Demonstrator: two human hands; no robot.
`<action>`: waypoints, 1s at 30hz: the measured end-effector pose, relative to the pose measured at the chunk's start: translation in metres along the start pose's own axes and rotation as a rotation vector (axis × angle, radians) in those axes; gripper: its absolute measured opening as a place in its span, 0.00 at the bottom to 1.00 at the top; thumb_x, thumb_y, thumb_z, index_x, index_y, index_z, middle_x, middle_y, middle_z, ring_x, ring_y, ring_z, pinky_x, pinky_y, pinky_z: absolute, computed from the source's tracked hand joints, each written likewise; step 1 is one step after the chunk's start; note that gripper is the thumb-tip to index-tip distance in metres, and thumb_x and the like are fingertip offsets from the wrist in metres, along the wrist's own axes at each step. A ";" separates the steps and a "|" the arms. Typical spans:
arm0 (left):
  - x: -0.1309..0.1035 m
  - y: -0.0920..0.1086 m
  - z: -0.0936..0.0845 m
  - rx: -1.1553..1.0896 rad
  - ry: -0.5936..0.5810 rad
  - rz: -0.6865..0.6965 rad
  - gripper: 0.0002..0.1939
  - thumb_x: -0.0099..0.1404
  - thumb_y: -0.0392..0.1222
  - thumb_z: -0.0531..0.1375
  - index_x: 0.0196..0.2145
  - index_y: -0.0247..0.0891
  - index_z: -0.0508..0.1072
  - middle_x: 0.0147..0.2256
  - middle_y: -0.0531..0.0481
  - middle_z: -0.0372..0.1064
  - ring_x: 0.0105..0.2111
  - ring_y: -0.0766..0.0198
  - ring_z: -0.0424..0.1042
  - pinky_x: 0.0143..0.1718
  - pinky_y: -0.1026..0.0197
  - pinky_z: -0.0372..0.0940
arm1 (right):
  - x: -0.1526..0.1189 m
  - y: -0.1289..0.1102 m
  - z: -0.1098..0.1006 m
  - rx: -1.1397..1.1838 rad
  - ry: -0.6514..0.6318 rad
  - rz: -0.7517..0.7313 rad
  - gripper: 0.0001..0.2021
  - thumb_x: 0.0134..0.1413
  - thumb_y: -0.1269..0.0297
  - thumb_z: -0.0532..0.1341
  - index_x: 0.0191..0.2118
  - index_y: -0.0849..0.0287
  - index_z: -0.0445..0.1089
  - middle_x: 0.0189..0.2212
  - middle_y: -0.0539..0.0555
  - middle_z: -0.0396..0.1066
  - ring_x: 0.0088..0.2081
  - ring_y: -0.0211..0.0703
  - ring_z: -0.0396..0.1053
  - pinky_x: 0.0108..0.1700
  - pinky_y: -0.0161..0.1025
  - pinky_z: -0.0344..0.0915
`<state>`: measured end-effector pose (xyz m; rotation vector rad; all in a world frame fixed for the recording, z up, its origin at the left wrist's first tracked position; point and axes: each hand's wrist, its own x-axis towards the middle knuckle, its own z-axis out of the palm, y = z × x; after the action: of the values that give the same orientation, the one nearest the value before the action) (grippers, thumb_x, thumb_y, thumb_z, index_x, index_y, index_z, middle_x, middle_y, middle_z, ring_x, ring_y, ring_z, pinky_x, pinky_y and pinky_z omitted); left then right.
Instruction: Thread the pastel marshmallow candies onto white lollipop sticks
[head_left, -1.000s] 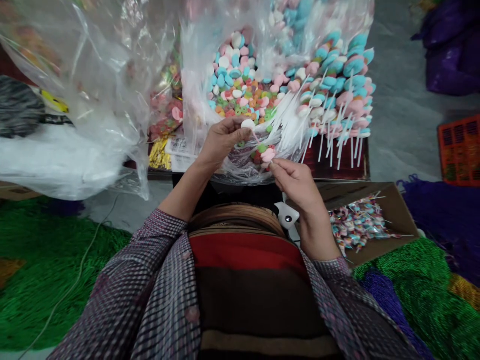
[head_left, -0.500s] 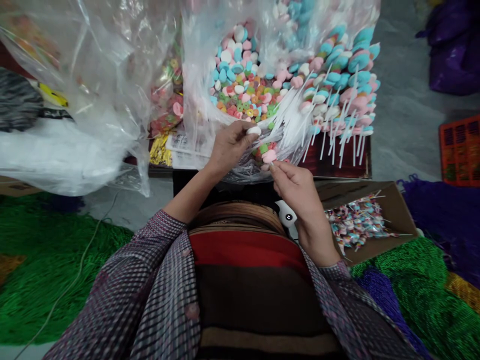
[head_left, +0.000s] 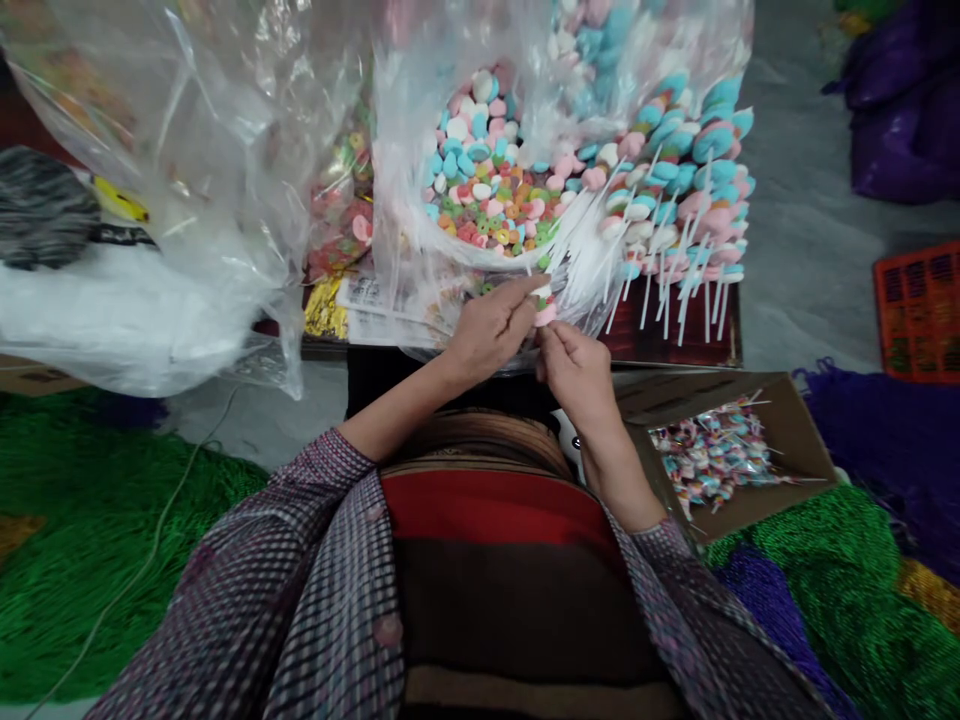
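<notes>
Pinching a seemingly part-loaded candy skewer at centre are the left hand above and right hand below, with loaded skewers upper right, loose candies unthreaded upper centre.

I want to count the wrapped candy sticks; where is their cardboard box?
In the head view, the cardboard box is right of centre, by the near right corner of the table, beside green strands.

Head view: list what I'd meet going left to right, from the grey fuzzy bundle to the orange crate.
Grey fuzzy bundle → yellow item → gold strips → left hand → candy skewers → orange crate
</notes>
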<state>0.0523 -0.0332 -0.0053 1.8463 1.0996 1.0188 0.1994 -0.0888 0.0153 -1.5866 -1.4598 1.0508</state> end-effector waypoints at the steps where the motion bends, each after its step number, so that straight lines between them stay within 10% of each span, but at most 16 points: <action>1: 0.000 0.005 -0.001 -0.018 -0.019 0.006 0.16 0.74 0.41 0.55 0.51 0.41 0.80 0.53 0.46 0.81 0.54 0.60 0.78 0.59 0.56 0.70 | 0.003 0.003 0.001 0.021 -0.030 0.017 0.24 0.65 0.43 0.58 0.23 0.53 0.64 0.15 0.47 0.62 0.21 0.38 0.58 0.27 0.38 0.54; 6: 0.021 0.005 -0.025 -0.120 0.041 -0.070 0.13 0.74 0.46 0.57 0.49 0.46 0.80 0.45 0.52 0.82 0.52 0.59 0.78 0.58 0.53 0.70 | 0.023 0.016 0.000 0.181 0.027 0.029 0.25 0.63 0.37 0.58 0.27 0.53 0.67 0.19 0.47 0.65 0.21 0.37 0.57 0.27 0.38 0.55; 10: 0.062 -0.049 -0.046 0.016 0.231 -0.052 0.06 0.70 0.44 0.62 0.41 0.48 0.80 0.41 0.49 0.79 0.52 0.55 0.75 0.57 0.53 0.68 | 0.065 0.014 -0.002 0.036 0.212 -0.140 0.21 0.67 0.43 0.56 0.29 0.53 0.69 0.23 0.49 0.65 0.29 0.42 0.64 0.33 0.39 0.61; 16: 0.099 -0.120 -0.048 0.213 0.199 -0.029 0.04 0.61 0.39 0.66 0.31 0.48 0.76 0.36 0.44 0.73 0.50 0.47 0.69 0.59 0.45 0.63 | 0.137 0.015 0.024 -0.418 0.246 -0.244 0.09 0.65 0.62 0.59 0.33 0.56 0.71 0.34 0.57 0.72 0.43 0.52 0.69 0.47 0.46 0.67; 25: 0.085 -0.109 -0.043 0.300 0.240 -0.003 0.07 0.61 0.37 0.65 0.28 0.49 0.74 0.38 0.44 0.73 0.48 0.47 0.69 0.57 0.43 0.63 | 0.143 0.017 0.036 -0.496 0.175 -0.215 0.06 0.65 0.67 0.57 0.36 0.55 0.71 0.41 0.60 0.75 0.46 0.52 0.71 0.48 0.46 0.66; 30: 0.082 -0.085 -0.050 0.109 0.317 -0.082 0.11 0.58 0.31 0.68 0.27 0.44 0.72 0.33 0.50 0.73 0.44 0.55 0.72 0.53 0.53 0.65 | 0.137 0.019 0.026 -0.132 0.257 -0.226 0.14 0.67 0.54 0.59 0.32 0.55 0.70 0.30 0.51 0.72 0.38 0.44 0.69 0.45 0.43 0.67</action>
<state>0.0063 0.0821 -0.0387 1.7457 1.4304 1.2532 0.1862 0.0450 -0.0251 -1.5392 -1.5113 0.6090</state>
